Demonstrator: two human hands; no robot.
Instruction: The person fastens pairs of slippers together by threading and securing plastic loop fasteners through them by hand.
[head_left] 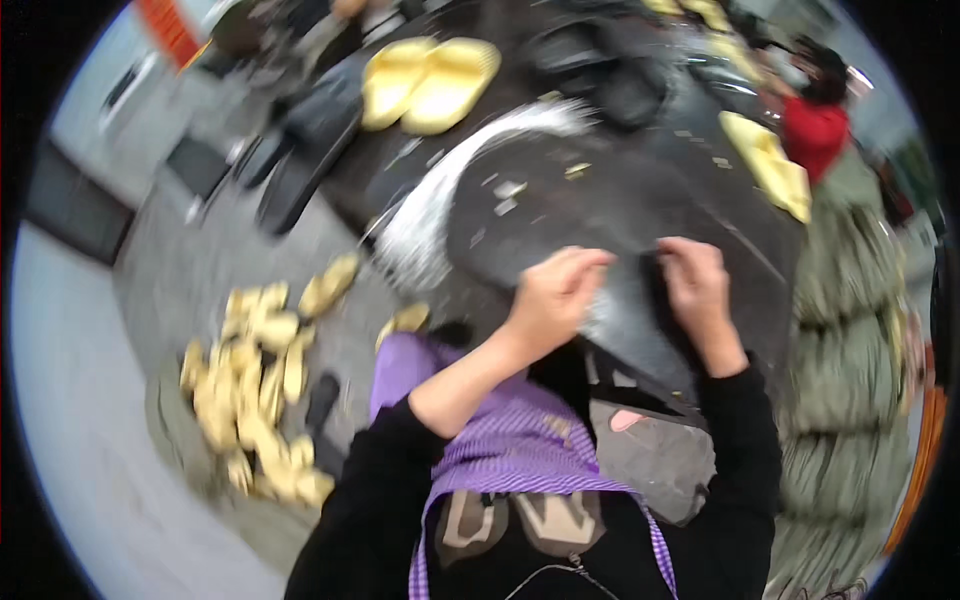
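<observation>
Wht strands (425, 228) L of L fingers (578, 266) & R fingers (692, 262); curled, can't tell grip.

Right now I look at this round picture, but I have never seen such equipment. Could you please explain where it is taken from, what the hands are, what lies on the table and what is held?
There is no machine here: a person uses two bare hands. The picture comes from a wide fisheye camera worn on the head, looking down, so straight edges bend near the rim.

The left hand and the right hand are apart over the dark table, fingers curled. Because of blur, I cannot tell whether they hold something thin.

On the table are yellow slippers, black footwear, small pale scraps and a curved white patch too blurred to name. A yellow heap lies low at the left, beside the table.
</observation>
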